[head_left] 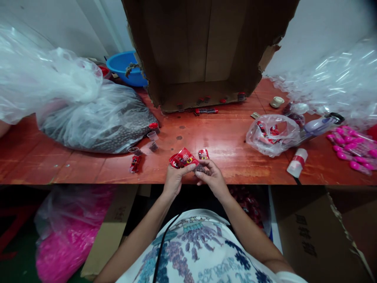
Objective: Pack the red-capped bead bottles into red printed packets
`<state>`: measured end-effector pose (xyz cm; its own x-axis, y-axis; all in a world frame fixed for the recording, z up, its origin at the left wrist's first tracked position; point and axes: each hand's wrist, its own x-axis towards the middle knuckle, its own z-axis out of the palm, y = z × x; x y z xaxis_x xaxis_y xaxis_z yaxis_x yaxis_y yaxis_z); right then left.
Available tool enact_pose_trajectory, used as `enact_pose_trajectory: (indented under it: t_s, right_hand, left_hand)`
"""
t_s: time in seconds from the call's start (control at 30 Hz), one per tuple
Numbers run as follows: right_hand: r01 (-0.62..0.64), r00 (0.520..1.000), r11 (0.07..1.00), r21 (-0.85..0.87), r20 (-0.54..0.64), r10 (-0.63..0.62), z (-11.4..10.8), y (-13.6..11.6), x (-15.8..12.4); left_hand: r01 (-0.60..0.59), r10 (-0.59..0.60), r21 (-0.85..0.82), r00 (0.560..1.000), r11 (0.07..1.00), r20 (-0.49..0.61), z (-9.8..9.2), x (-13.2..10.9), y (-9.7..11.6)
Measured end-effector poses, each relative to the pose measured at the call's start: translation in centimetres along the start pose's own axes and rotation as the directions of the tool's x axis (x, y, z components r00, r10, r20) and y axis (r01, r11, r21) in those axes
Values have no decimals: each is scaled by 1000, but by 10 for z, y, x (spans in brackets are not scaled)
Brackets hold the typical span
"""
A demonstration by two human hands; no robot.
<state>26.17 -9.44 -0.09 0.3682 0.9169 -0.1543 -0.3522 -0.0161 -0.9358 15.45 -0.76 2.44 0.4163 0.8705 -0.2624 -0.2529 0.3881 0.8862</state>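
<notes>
My left hand [175, 177] is closed on a red printed packet [185, 156] near the table's front edge, thumb on top. At the packet's right end, dark round beads show through a clear part, and the fingers of my right hand [212, 176] pinch it there. Whether the clear part belongs to the same packet is hard to make out. Just behind my right hand lies a small red packet [203, 154]. Off to the left are another red packet [135, 163] and small clear cups [152, 136], some holding dark beads. A red-lidded cup [153, 126] stands behind them.
A large clear bag of dark beads [100, 122] lies left, before a blue basin [125, 68]. An open cardboard box [206, 43] stands at the back. Rightward are a clear bag with red packets [272, 135], a white roll [297, 163] and pink capped pieces [352, 147].
</notes>
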Motion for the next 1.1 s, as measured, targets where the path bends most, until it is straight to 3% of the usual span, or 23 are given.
enact_pose_trajectory:
  t_s: [0.17,0.33,0.43,0.57,0.73,0.97,1.1]
  right_hand:
    - [16,999,995,-98,-40,-20,-1,-7,-2]
    - [-95,995,993,76,1,96,-7,-6,-1]
    - [-86,996,991,101,-10,87,-7,-4,-2]
    - [11,999,999,-47,-38,-13,-1,-1,-5]
    - [53,997,995,-85,-45,-57,4,-1,-5]
    - [26,985,1000,2,168,-26,-11,-7,1]
    - [54,997,997,-59,51,-51,-15,-7,4]
  left_hand:
    - [-74,68,125,996,989,49,-1,0,2]
    - [-36,9,187,989,982,145,0,0,15]
    - [-35,1,163,979,986,203,0,0,18]
    - [-21,2,141,991,990,134,1,0,10]
    - [108,-128,144,982,984,137,2,-2,6]
    - [99,-103,33,987,994,123,-2,1,14]
    - [139,-145,49,974,989,175,-3,0,9]
